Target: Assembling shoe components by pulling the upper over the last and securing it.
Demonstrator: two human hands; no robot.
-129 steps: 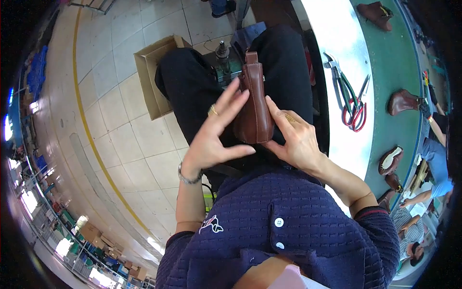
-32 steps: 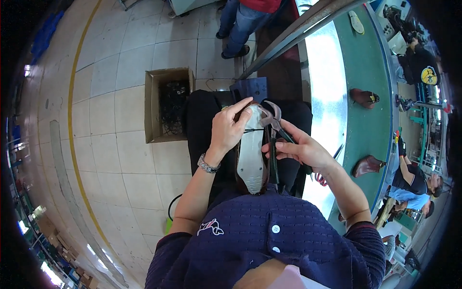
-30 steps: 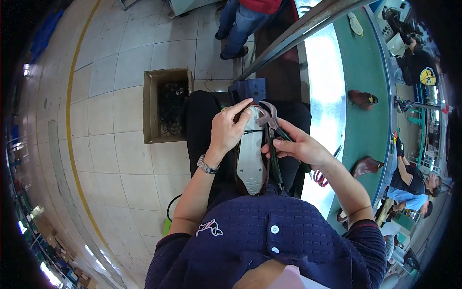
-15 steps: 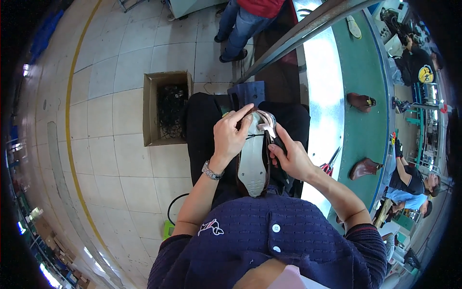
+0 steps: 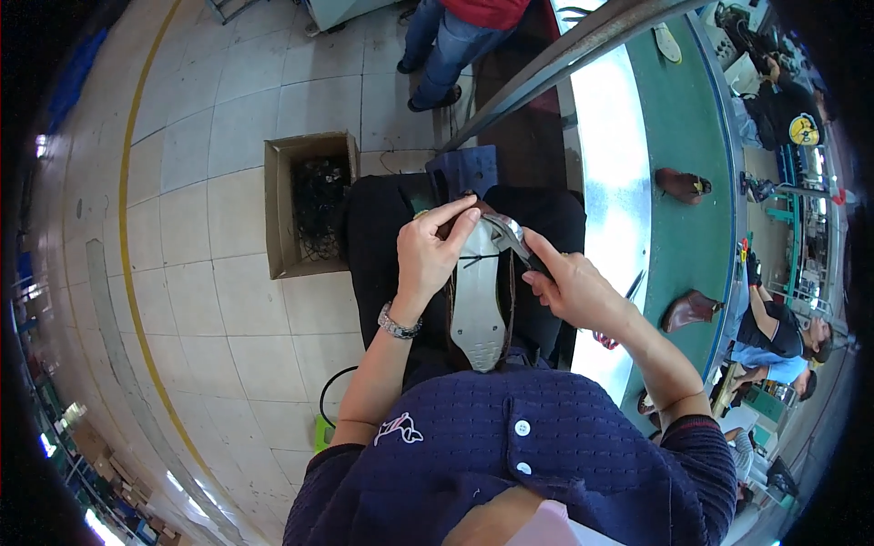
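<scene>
Sole up between my thighs lies a brown leather shoe upper on a last; its pale insole board (image 5: 477, 300) faces me, with a dark cord across it. My left hand (image 5: 426, 259) is closed at the toe end, thumb and index finger pinching the upper's edge there. Wrapped around the dark handle of metal-headed lasting pincers (image 5: 512, 235), my right hand (image 5: 575, 284) is at the right side of the toe. The metal head rests against the shoe's toe edge; whether its jaws grip the leather is too small to tell.
A cardboard box (image 5: 273, 214) with dark scraps stands left on the floor. At right run a shiny metal ledge (image 5: 612, 173) and a green conveyor belt (image 5: 696, 246) with brown boots (image 5: 692, 311). Red-handled cutters (image 5: 605, 340) lie on the ledge. A metal bar (image 5: 546, 68) slants ahead, near another person's legs (image 5: 444, 55).
My right hand has moved slightly right and turned, tilting the pincers at the toe. My left hand keeps its pinch, its fingers shifted slightly.
</scene>
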